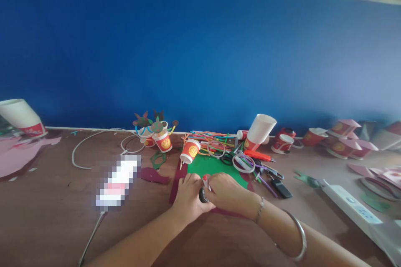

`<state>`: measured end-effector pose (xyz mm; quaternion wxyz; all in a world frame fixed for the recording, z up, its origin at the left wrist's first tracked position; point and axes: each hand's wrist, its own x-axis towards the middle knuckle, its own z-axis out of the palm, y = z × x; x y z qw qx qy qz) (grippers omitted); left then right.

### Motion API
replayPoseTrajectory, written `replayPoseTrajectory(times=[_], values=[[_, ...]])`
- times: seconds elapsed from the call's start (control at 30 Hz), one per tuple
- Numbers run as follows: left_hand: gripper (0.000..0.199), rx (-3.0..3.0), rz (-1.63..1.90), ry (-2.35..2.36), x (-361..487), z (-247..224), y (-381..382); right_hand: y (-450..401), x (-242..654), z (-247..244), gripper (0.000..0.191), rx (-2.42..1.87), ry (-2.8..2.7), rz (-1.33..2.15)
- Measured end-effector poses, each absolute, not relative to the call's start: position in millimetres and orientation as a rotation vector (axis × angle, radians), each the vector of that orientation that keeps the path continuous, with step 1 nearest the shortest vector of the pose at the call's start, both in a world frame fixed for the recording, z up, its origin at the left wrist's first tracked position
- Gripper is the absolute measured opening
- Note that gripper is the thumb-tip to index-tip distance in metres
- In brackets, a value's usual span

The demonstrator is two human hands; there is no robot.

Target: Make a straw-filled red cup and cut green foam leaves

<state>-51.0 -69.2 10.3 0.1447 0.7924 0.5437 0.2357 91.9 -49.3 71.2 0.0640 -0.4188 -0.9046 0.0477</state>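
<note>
Right hand (pixel 226 191) grip was clamped on tilted pen (pixel 205 181); round thing (pixel 202 195) sat just below, left hand (pixel 188 197) clasping it.

Brn table (pixel 46 221) holds cups (pixel 163 142), pwr strip (pixel 351 203), maroon ppr (pixel 177 184).

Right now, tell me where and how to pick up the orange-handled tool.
Pinch the orange-handled tool across the middle of its orange body, coming from above with your right hand. It lies lengthwise across your view, with a white ring in front of its left end, so from above looks clearest. Avoid the dark tip at its right end; it may be sharp.
</note>
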Motion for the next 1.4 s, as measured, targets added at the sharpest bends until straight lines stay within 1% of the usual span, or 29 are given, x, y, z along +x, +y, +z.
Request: replayPoseTrajectory(times=[0.1,0.2,0.33,0.5,0.77,0.93,1.13,1.2,1.33,1.4], values=[[0.043,2.287,0.625,1.601,-50.0,14.2,-69.9,-58.9,93.9,71.2,0.019,-1.258,-2.75,0.062],[0.033,2.272,0.609,1.627,-48.6,18.0,-70.8,-67.9,96.0,72.2,0.015,-1.251,-2.766,0.067],[0.029,2.221,0.641,1.596,-47.7,19.5,-71.2,-75.9,106.0,63.3,0.013,-1.162,-2.671,0.149],[0.036,2.199,0.689,1.528,-49.6,18.4,-70.7,-78.2,119.1,45.8,0.017,-1.059,-2.45,0.377],[0.042,2.203,0.626,1.527,-50.7,20.6,-69.9,-73.2,122.1,31.8,0.012,-1.045,-2.151,0.693],[0.042,2.192,0.64,1.544,-50.0,19.7,-70.2,-68.6,123.6,32.0,0.021,-1.134,-2.034,0.909],[0.044,2.188,0.619,1.561,-49.0,20.5,-70.3,-55.4,123.2,30.4,0.027,-1.111,-1.795,1.26],[0.044,2.186,0.619,1.557,-49.0,20.7,-70.3,-48.7,122.8,28.3,0.027,-1.166,-1.621,1.307],[0.044,2.179,0.671,1.538,-49.3,20.6,-71.2,-35.1,125.5,24.0,0.025,-1.329,-1.232,1.26],[0.042,2.174,0.699,1.527,-49.3,20.1,-71.9,-30.1,128.0,21.6,0.023,-1.34,-1.082,1.307]])
